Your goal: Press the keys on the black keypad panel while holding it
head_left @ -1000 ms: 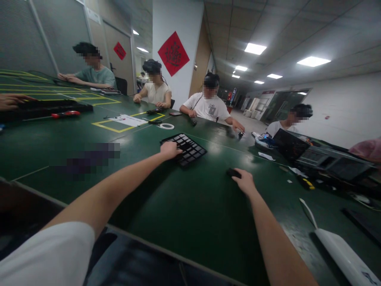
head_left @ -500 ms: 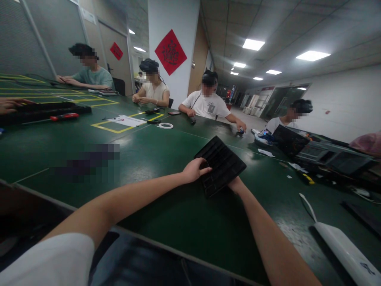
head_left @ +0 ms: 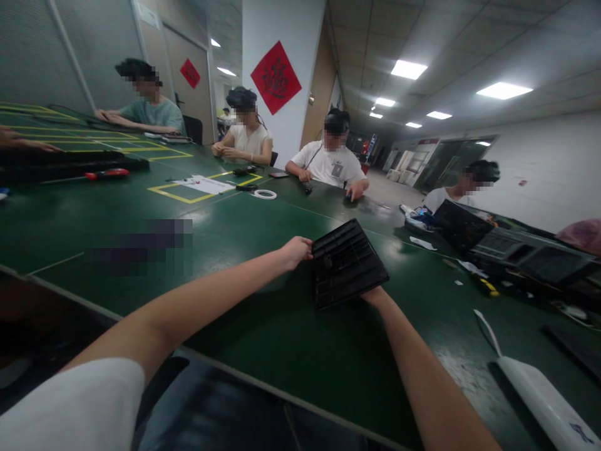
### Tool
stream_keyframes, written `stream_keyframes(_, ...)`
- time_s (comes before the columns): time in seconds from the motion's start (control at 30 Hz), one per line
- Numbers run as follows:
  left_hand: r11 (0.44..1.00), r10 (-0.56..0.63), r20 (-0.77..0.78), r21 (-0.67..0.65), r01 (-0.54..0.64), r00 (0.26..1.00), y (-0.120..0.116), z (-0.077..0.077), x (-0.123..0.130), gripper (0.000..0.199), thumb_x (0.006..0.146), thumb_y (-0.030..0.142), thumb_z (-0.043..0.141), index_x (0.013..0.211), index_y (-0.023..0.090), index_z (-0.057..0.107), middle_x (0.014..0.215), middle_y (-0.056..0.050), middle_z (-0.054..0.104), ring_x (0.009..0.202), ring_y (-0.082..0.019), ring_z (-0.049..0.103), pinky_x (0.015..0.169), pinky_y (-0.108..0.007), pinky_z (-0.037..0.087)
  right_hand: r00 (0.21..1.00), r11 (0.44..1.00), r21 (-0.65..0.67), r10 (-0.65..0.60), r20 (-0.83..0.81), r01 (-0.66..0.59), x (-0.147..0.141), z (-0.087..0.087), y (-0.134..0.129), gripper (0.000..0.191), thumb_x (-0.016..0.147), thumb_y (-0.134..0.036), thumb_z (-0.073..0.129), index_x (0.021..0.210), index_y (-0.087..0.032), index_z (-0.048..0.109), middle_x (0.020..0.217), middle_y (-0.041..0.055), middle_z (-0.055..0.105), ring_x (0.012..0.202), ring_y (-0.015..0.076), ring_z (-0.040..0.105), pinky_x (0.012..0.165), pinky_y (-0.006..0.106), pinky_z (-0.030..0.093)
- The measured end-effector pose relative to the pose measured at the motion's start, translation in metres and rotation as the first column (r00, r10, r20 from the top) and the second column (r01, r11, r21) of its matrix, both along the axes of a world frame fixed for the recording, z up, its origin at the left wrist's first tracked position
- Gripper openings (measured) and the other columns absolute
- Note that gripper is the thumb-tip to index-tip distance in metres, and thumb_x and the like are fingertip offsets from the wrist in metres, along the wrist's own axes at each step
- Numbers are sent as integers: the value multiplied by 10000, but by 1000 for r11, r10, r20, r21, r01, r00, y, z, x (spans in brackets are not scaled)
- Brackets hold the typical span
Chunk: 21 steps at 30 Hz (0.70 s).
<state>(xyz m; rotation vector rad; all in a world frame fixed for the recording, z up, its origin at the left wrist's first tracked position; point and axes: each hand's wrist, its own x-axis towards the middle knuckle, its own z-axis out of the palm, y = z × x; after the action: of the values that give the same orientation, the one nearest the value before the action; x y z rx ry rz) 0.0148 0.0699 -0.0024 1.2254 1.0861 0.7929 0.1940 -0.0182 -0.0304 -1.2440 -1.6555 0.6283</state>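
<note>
A flat black plastic panel (head_left: 350, 263) with raised ribs is held tilted above the green table (head_left: 263, 332). My left hand (head_left: 298, 250) pinches its left edge, fingers closed against the rim. My right hand (head_left: 374, 295) is at the lower right edge, mostly behind the panel. Its fingers are hidden by the panel, though the palm supports that side.
A white power strip (head_left: 539, 388) lies at the right front, with a computer case (head_left: 526, 244) behind it. Left are a red screwdriver (head_left: 107, 174) and a tape roll (head_left: 265, 195). Several people sit across the table; one person (head_left: 333, 156) faces me.
My left hand has moved from over the panel's face out to its left edge. The panel has turned a little, showing more of its ribbed side. A co-worker's hand has drawn inward.
</note>
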Motion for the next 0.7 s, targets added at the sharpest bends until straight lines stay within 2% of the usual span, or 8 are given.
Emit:
stream_keyframes(0.07,997,36,35,-73,-34,999,3,1,-3,162,845,22,366,916,109,482,718,-31,540,609,-76,545,617,-198,462,1000,1000,5,20,21,-20,0,2,0,585,752,-581,496,1241,-260,488,1358,32,451,1268,199,401,1124,426,211)
stream_keyframes(0.17,994,-28,58,-104,34,998,1,2,-6,140,883,92,368,802,119,480,653,-22,536,537,-71,531,536,-190,436,997,998,13,65,38,-65,-2,5,1,619,734,-627,477,1211,-236,528,1330,46,484,1252,213,423,1125,406,220)
stream_keyframes(0.27,990,-125,4,-61,125,992,-5,5,-7,257,888,276,438,671,142,466,507,38,433,376,-44,361,391,-182,278,997,997,9,80,12,-81,-7,11,-2,604,749,-617,458,1210,-235,534,1307,39,509,1232,222,447,1120,396,240)
stream_keyframes(0.37,983,-179,-48,-38,178,983,-9,11,-8,319,863,351,474,624,140,471,455,66,347,345,-29,245,372,-186,151,997,997,12,74,-10,-74,-12,17,-6,547,761,-579,467,1185,-245,557,1294,24,522,1230,229,448,1114,392,259)
stream_keyframes(0.53,911,-398,23,-105,398,917,-10,16,-10,83,794,163,558,740,101,567,544,19,492,405,-36,382,384,-168,213,995,995,-35,96,-7,-96,-11,18,-6,422,752,-512,516,1076,-262,621,1214,7,588,1184,230,494,1103,397,287)
stream_keyframes(0.63,914,-400,29,-68,401,916,-10,13,-10,135,837,200,508,742,110,541,586,-4,545,390,-33,383,366,-162,197,990,990,-46,131,-43,-133,-10,17,-5,427,773,-498,482,1100,-253,605,1194,7,601,1167,222,509,1098,403,297)
stream_keyframes(0.7,927,-374,1,-41,373,928,-12,11,-9,234,852,292,502,694,120,520,519,22,492,352,-25,322,350,-163,148,989,989,-61,135,-53,-138,-11,18,-6,445,788,-499,453,1130,-248,587,1217,3,586,1174,214,504,1097,399,301)
